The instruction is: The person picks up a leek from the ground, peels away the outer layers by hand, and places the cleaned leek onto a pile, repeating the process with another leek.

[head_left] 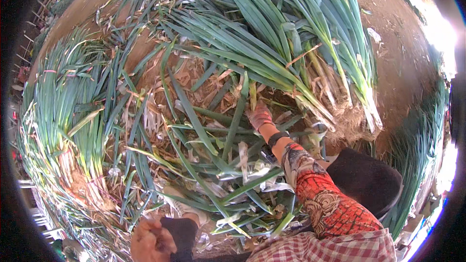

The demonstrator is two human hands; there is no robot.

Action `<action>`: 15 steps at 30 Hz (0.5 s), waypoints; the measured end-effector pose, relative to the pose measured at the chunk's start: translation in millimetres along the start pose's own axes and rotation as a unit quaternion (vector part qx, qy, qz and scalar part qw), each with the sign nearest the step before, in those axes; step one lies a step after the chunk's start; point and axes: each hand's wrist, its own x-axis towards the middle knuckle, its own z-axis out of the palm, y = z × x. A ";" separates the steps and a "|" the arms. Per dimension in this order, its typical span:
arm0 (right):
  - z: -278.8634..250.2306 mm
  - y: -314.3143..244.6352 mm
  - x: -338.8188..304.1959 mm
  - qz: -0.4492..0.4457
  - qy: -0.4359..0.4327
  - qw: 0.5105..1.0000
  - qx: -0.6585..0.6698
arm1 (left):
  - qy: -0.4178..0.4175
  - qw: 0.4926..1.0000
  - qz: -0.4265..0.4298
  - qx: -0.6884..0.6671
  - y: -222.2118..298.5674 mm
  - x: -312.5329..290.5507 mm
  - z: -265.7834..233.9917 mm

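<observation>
My right hand [260, 116], in a pinkish glove, reaches forward into the litter of leaves. Its fingers are closed around the lower end of a yellowish green onion leaf [252, 96]. Just beyond it lies a large heap of long green onions [272, 63], their pale stems and brown roots pointing right toward me. Near the lower edge my left hand [151, 240] is beside my dark-clothed knee [180, 235]. Its bare fingers are curled in, and nothing shows in them. Loose stripped leaves [208, 140] cover the ground between my hands.
Tied green onion bundles [68, 97] lie at the left, with roots toward me. More green onions [417, 155] are stacked along the right. A dark rounded pad or knee [366, 182] sits beside my right arm. Bare brown soil [400, 53] shows at the far right.
</observation>
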 end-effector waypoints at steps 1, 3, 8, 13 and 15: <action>1.0 -3.7 7.3 0.020 -0.002 1.000 0.010 | 0.006 1.000 0.008 0.030 0.6 1.3 4.6; -3.3 -16.4 21.9 0.123 -0.056 0.990 0.041 | 0.022 0.999 -0.009 0.049 0.1 7.0 2.0; -4.6 -8.0 43.8 0.075 -0.087 0.975 0.192 | 0.029 0.996 -0.036 0.078 2.6 6.6 -2.5; -10.4 -55.3 -0.4 -0.240 -0.117 0.945 0.188 | 0.065 0.988 0.042 0.132 9.7 -11.8 -0.8; -31.9 -96.2 -65.2 -0.231 -0.174 0.940 0.183 | 0.046 0.996 0.065 0.043 7.5 -9.6 -17.1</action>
